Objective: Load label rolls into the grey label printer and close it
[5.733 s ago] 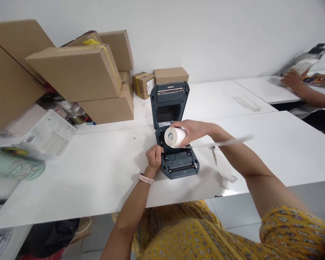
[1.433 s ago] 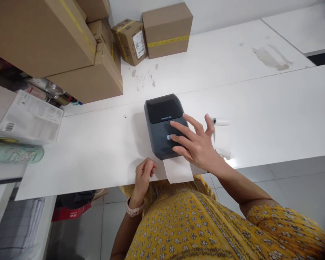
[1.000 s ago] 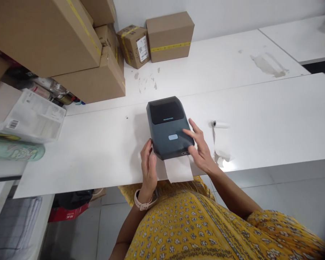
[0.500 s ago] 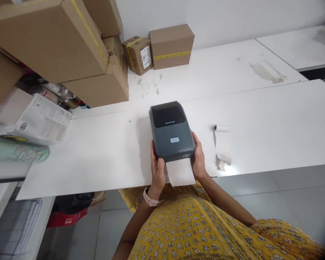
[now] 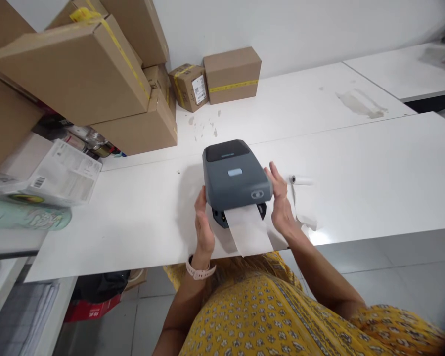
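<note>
A dark grey label printer (image 5: 233, 184) sits on the white table in front of me. Its lid is tilted up at the front, and a gap shows the dark inside below. White label paper (image 5: 247, 230) hangs out of that gap toward me. Along the printer's left side rests my left hand (image 5: 203, 222), fingers stretched out and partly hidden behind the body. My right hand (image 5: 280, 200) is at the right edge of the lid with its fingers apart, touching or nearly touching it. Neither hand wraps round anything.
To the right lies a small paper roll (image 5: 302, 180) with a loose torn strip. Cardboard boxes (image 5: 85, 74) are stacked at the left, with a smaller taped carton (image 5: 232, 76) by the wall. A white package (image 5: 65, 170) and a green cylinder (image 5: 40, 213) stand far left.
The printer's lid has come up at the front, opening a gap above the paper. Both hands have loosened from the printer's sides, the right one moving outward and up.
</note>
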`<move>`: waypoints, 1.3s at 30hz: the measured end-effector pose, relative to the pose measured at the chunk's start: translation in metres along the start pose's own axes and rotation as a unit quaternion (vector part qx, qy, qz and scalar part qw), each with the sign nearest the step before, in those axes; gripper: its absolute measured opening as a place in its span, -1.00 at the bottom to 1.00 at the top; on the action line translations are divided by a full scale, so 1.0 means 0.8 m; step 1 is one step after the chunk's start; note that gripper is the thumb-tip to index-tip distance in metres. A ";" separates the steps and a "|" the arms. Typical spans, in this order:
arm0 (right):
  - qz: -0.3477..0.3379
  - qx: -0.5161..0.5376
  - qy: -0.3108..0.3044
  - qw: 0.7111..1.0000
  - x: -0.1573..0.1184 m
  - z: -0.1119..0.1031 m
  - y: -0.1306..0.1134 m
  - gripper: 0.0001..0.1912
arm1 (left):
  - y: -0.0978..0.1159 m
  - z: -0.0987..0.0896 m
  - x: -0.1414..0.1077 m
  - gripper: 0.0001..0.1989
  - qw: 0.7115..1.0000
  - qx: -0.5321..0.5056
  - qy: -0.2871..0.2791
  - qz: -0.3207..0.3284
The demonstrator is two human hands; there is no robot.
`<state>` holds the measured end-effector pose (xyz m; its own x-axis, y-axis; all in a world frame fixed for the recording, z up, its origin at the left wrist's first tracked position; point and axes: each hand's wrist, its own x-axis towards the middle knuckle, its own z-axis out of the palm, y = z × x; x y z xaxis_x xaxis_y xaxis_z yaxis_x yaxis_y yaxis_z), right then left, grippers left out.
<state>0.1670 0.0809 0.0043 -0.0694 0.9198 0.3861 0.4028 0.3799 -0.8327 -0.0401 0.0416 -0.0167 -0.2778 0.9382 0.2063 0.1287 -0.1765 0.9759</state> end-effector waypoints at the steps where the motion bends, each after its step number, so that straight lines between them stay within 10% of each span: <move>1: -0.046 -0.027 -0.003 0.999 0.019 -0.006 -0.004 -0.23 | 0.003 -0.001 0.014 -0.35 1.000 -0.006 0.020 0.016; 7: -0.140 -0.067 -0.008 0.988 0.154 -0.003 -0.026 -0.13 | 0.007 0.000 0.083 -0.56 0.995 0.068 0.055 -0.039; 15: -0.101 -0.106 0.009 0.989 0.280 0.032 -0.023 -0.20 | 0.007 -0.006 0.090 -0.49 0.986 0.137 -0.018 -0.098; 24: -0.058 -0.299 0.030 0.952 0.207 -0.023 -0.043 -0.43 | 0.027 -0.012 0.108 -0.45 0.948 0.282 -0.105 -0.099; 27: -0.092 -0.256 -0.152 0.950 0.188 -0.031 -0.051 -0.61 | 0.035 -0.008 0.111 -0.46 0.930 0.337 -0.118 -0.091; 31: -0.153 -0.275 -0.391 0.865 0.198 0.001 -0.047 -0.43 | 0.041 -0.004 0.114 -0.49 0.910 0.389 -0.116 -0.084; 35: -0.129 -0.337 -0.488 0.795 0.210 0.047 -0.040 -0.19 | 0.042 -0.002 0.115 -0.50 0.897 0.415 -0.128 -0.078; 39: -0.130 -0.324 -0.502 0.791 0.213 0.056 -0.040 -0.10 | 0.041 -0.002 0.116 -0.48 0.896 0.420 -0.128 -0.076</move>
<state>0.1014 0.2295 0.0789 -0.7858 0.5569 -0.2690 0.6167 0.7386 -0.2724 -0.0633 0.1222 0.0347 -0.1398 0.9888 -0.0513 0.8078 0.1439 0.5717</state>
